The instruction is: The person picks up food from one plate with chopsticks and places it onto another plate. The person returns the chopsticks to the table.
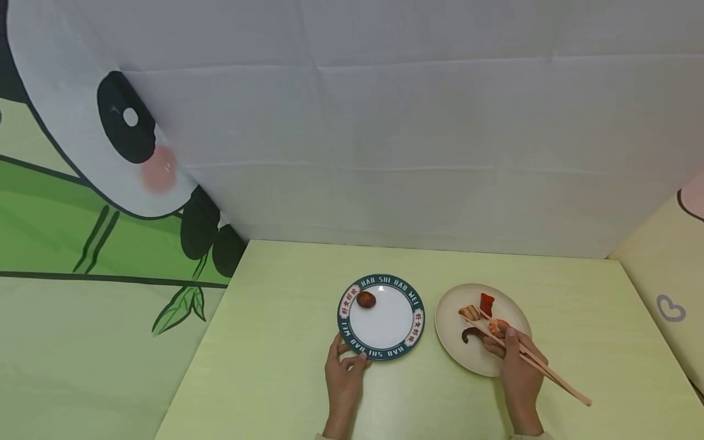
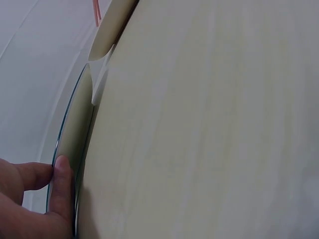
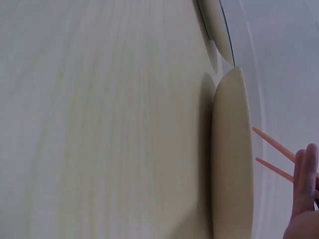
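My left hand [image 1: 345, 373] pinches the near-left rim of a white plate [image 1: 381, 327] with a dark green lettered border. In the left wrist view, the fingers [image 2: 61, 184] lie against the plate's outer side and edge. On this plate sits a small, round brown food piece [image 1: 366, 299]. My right hand [image 1: 519, 366] holds a pair of wooden chopsticks [image 1: 555, 377] over a cream plate [image 1: 456, 351]. Their tips are by a tan, striped food piece [image 1: 469, 312]; whether they grip it I cannot tell. Around it lie a red piece [image 1: 486, 304], a dark curved piece [image 1: 472, 333] and an orange piece [image 1: 497, 327], partly hidden.
Both plates stand side by side on a pale yellow-green table [image 1: 286, 293], with a narrow gap between them. A light grey cloth wall [image 1: 385, 140] rises behind the table's back edge. Printed panels [image 1: 121, 244] stand on the left and right.
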Action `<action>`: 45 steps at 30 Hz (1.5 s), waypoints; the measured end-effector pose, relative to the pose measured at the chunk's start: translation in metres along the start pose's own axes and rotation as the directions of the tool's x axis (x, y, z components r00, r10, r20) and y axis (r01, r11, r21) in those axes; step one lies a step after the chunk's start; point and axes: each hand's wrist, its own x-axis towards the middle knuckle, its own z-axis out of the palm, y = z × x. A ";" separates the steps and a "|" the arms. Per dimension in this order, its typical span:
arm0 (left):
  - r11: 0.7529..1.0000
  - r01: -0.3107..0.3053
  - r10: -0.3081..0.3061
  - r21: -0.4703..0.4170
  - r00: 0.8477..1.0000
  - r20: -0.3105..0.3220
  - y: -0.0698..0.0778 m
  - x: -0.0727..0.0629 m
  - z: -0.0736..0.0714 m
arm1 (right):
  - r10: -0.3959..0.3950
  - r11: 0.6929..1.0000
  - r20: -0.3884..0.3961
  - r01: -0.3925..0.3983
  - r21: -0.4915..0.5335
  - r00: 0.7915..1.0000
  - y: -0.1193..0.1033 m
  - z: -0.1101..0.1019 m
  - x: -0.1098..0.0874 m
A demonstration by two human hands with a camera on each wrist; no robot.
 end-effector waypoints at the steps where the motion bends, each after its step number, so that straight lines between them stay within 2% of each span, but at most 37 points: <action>1: 1.000 0.004 -0.004 -0.002 1.000 -0.001 0.000 0.000 0.000 | -0.001 1.000 0.002 0.001 0.009 1.000 0.000 0.000 0.000; 9: 1.000 0.015 -0.015 0.016 1.000 -0.001 0.000 0.000 0.000 | -0.001 0.999 0.034 0.000 0.051 0.999 -0.003 0.006 -0.003; 16: 1.000 0.022 -0.022 0.009 1.000 -0.005 0.001 0.000 0.000 | 0.019 1.000 0.063 -0.020 0.012 0.998 -0.007 0.013 -0.008; 22: 1.000 0.026 -0.026 0.004 1.000 -0.001 0.001 -0.001 -0.001 | 0.035 0.998 0.097 -0.039 0.045 0.995 -0.009 0.018 -0.012; 33: 1.000 0.005 -0.005 0.011 1.000 0.002 0.001 0.000 -0.001 | -0.008 0.996 0.126 -0.004 0.095 0.992 -0.008 0.025 -0.017; 40: 1.000 0.002 -0.002 0.005 1.000 -0.003 0.002 0.000 -0.001 | 0.011 0.998 0.131 -0.018 0.053 0.991 -0.011 0.029 -0.021; 45: 1.000 0.017 -0.017 0.015 1.000 -0.003 0.002 0.000 -0.001 | -0.005 0.999 0.143 0.000 0.035 0.990 -0.012 0.033 -0.023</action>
